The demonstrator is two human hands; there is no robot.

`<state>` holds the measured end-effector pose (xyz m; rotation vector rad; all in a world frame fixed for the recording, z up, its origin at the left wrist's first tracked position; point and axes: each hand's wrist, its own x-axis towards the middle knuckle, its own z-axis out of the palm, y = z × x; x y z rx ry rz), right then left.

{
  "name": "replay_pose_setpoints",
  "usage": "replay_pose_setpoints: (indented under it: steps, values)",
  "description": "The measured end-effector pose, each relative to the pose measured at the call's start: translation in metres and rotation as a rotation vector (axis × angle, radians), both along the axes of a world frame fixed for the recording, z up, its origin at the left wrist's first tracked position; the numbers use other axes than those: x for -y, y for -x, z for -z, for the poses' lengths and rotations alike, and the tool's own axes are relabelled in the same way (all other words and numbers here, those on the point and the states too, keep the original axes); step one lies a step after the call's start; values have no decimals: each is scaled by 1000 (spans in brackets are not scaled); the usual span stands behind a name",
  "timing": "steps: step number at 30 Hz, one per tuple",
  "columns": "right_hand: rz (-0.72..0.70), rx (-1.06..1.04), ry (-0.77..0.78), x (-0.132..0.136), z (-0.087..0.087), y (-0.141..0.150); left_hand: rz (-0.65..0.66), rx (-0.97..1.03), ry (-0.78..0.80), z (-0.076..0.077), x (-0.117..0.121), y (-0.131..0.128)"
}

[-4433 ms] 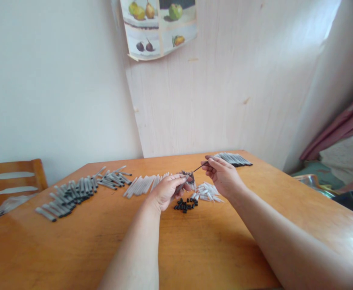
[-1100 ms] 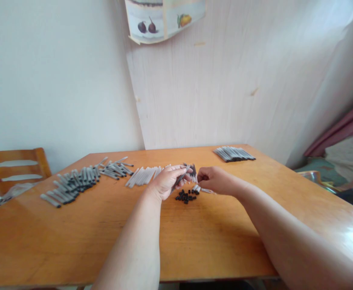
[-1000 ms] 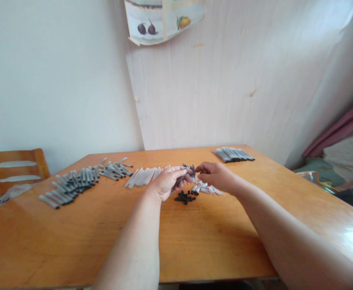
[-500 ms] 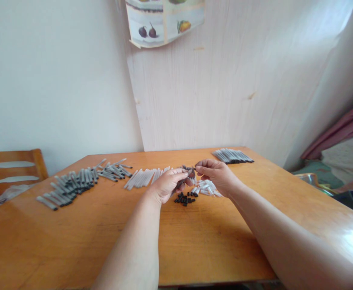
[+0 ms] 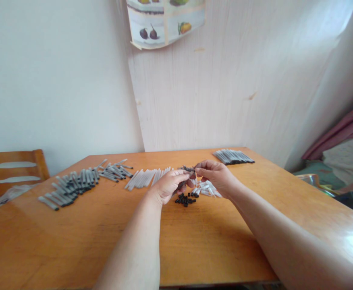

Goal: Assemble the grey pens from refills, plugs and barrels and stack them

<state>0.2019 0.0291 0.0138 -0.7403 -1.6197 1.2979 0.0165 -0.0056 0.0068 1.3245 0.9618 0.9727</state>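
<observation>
Over the middle of the table, my left hand (image 5: 171,185) is closed around thin dark sticks that look like pen refills (image 5: 181,186); their number is partly hidden by my fingers. My right hand (image 5: 214,176) pinches at the end of one, its fingertips meeting those of my left hand. What small piece sits in that pinch is too small to make out. Just below the hands lies a heap of short black plugs (image 5: 185,200). Small white pointed pieces (image 5: 206,188) are heaped under my right hand. More dark thin parts (image 5: 186,168) show behind my left fingers.
White pen barrels (image 5: 142,178) lie in a row left of my hands. Farther left are many grey-white pens with black ends (image 5: 73,185). A neat row of similar pens (image 5: 233,156) is at the back right. A wooden chair (image 5: 13,171) stands beyond the table's left side.
Earlier my right hand drew a dark stick away from the left, then dipped to the white pieces. It has since risen back to my left hand's fingertips. The left hand stays nearly in place.
</observation>
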Motion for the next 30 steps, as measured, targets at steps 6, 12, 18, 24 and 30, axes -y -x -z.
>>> replay_pose_setpoints:
  steps: [6, 12, 18, 24, 30]
  values:
    - [-15, 13, -14, 0, 1, 0, 3, -10, 3, -2, 1, -1]
    - [-9, 57, -21, 1, 0, 0, 12, -16, -10, -2, 1, -1]
    - [-46, 45, 9, 0, 0, -2, 12, -23, -4, -2, 1, -1]
    - [-53, 77, -20, 1, -3, -5, 18, -31, -5, 0, 1, -1]
    - [-25, 189, -44, 1, -5, -6, 18, -61, 5, 0, 1, -1]
